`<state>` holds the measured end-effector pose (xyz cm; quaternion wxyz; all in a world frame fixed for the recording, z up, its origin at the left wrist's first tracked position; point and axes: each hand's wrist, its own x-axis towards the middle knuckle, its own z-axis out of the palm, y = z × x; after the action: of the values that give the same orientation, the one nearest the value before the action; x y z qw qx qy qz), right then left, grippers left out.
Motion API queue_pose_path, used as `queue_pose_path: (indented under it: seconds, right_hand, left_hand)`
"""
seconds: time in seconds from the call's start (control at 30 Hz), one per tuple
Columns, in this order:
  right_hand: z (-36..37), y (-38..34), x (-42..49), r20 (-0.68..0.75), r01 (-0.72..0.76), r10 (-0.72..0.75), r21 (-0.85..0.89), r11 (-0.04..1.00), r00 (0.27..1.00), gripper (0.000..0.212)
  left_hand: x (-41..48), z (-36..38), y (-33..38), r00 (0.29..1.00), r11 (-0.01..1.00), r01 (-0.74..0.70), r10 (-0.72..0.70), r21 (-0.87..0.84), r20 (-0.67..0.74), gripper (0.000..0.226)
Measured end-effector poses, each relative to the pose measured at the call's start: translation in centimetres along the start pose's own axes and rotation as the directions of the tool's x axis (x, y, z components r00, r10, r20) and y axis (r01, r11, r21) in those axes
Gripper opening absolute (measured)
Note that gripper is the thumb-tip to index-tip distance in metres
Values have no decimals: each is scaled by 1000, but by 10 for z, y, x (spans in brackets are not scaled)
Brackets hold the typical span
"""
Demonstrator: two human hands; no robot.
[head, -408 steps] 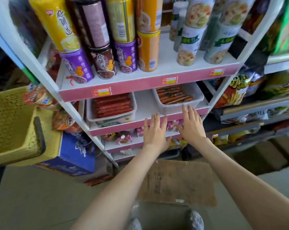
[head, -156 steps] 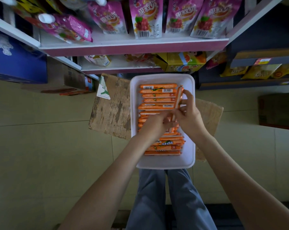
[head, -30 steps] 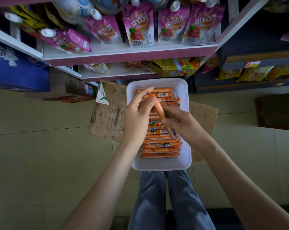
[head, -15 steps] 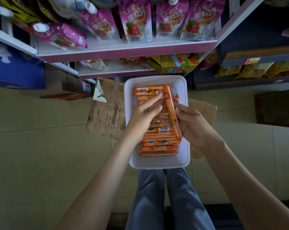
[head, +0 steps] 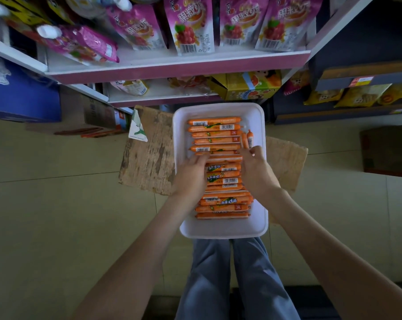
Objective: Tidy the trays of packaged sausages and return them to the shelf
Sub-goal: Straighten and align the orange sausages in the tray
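Underfoot: pale tiled floor (head: pixel 57 204), a cardboard sheet (head: pixel 149 162) on it, a stocked shelf (head: pixel 172 70) just beyond.
Tray (head: pixel 225 229): white, over the cardboard, its near end above the person's legs (head: pixel 230 273); long side runs away from them.
Sausages (head: pixel 215 135): orange sticks stacked crosswise, long axes left to right; a pair (head: pixel 250 138) lies lengthwise by the right wall.
Left hand (head: pixel 190 176): fingers bent onto the row's left ends; grip unclear.
Right hand (head: pixel 257 174): fingers curled at the right ends, tips by the pair; whether it pinches, I cannot tell.
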<state>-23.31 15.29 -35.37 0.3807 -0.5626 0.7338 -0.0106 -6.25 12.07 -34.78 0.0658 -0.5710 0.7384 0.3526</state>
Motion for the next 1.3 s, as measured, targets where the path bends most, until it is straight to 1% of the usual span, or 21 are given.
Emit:
queue_pose_path:
  seconds: [0.07,0.13,0.23,0.3,0.33,0.4,0.47,0.53,0.63,0.7,0.77,0.8,0.87,0.9,0.93,0.97,1.0,1.07,1.17,1.23,1.3]
  right_hand:
    - [10,-4,4,39,-28,34,-140,990,999,44]
    - [15,-5,5,23,-24,32,-297,954,999,58]
    - [21,-4,4,-5,16,-20,-475,880,1000,65]
    - [23,-5,3,-4,25,-33,-574,818,999,68]
    - [23,-7,2,-5,17,-25,-608,794,1000,71]
    - [21,-8,2,-26,-9,-9,-623,782,1000,76]
    - [19,-8,1,-16,-2,-9,-612,791,1000,74]
    - [20,-5,0,-33,6,-34,-614,790,999,67]
    - [21,0,-1,-99,23,-110,-633,774,989,51]
    - [20,3,1,-91,72,-146,-550,832,985,39]
    - [14,2,2,-96,96,-145,-397,913,985,31]
    - [10,2,1,-125,96,-140,-309,946,982,28]
    - [-3,-2,-1,-171,108,-121,-81,991,978,25]
    - [-12,-5,-4,-153,105,-91,85,991,984,24]
    - [-24,-9,-6,-115,84,-55,262,961,992,22]
    - [-35,-13,-10,-75,56,-26,417,907,997,22]
    - [-46,-18,-14,-71,50,-15,516,855,997,23]
    - [-65,-28,-22,-107,78,-16,609,789,994,28]
    - [-82,-46,-37,-123,104,-24,704,703,992,24]
    - [-91,-55,-47,-114,103,-23,770,630,993,20]
    - [-98,-60,-55,-127,130,-46,805,578,991,18]
  left_hand:
    - [3,12,-6,997,989,-74,72,132,22,45]
    - [8,20,-9,992,967,-125,116,221,50,46]
    - [13,27,-12,990,947,-138,127,291,55,43]
    - [15,27,-13,990,934,-134,137,330,15,44]
    - [15,26,-12,991,936,-130,127,327,29,44]
    - [18,26,-11,993,944,-107,85,313,83,44]
    - [24,25,-11,995,937,-78,53,341,82,42]
    - [29,21,-10,994,932,-67,34,357,99,41]
    - [35,15,-11,986,921,-119,64,372,157,39]
    - [34,12,-10,986,938,-117,71,327,150,37]
    - [28,9,-9,993,969,-75,52,234,101,34]
    - [23,7,-8,997,983,-47,35,175,71,33]
    - [13,-1,-4,1000,997,-11,10,71,11,31]
    - [8,-5,-2,1000,999,-12,12,38,-13,31]
    - [5,-10,-1,999,1000,-22,22,13,-24,31]
    - [2,-16,1,999,999,-32,32,-13,-28,30]
    - [0,-22,3,999,998,-41,40,-39,-30,30]
    - [-3,-34,9,998,996,-61,59,-65,-32,28]
    - [-11,-50,22,994,994,-91,87,-59,-62,25]
    - [-17,-58,32,990,993,-106,100,-54,-98,25]
    - [-23,-66,42,976,985,-159,147,-69,-160,26]
